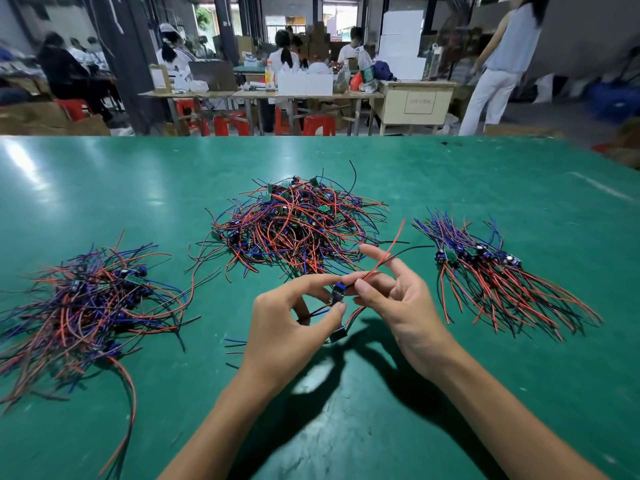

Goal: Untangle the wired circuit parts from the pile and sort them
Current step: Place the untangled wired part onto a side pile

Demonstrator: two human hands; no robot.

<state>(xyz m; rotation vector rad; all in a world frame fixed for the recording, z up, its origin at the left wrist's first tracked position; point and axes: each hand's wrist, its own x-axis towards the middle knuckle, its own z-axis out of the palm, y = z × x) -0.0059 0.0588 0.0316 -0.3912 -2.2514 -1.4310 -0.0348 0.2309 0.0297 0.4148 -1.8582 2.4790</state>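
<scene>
A tangled pile (294,226) of small circuit boards with red, blue and black wires lies in the middle of the green table (450,393). Just in front of it, both hands hold one wired circuit part (337,294) above the table. My left hand (294,327) pinches the small board between thumb and forefinger. My right hand (398,299) pinches the red and black wires beside the board; these wires run up and to the right over its fingers. A second small board hangs below on the wires.
A loose heap of wired parts (86,306) lies at the left. A neater bundle (495,271), boards lined up and wires fanned out, lies at the right. Beyond the table's far edge people sit at work tables, and one person (498,64) stands at the right.
</scene>
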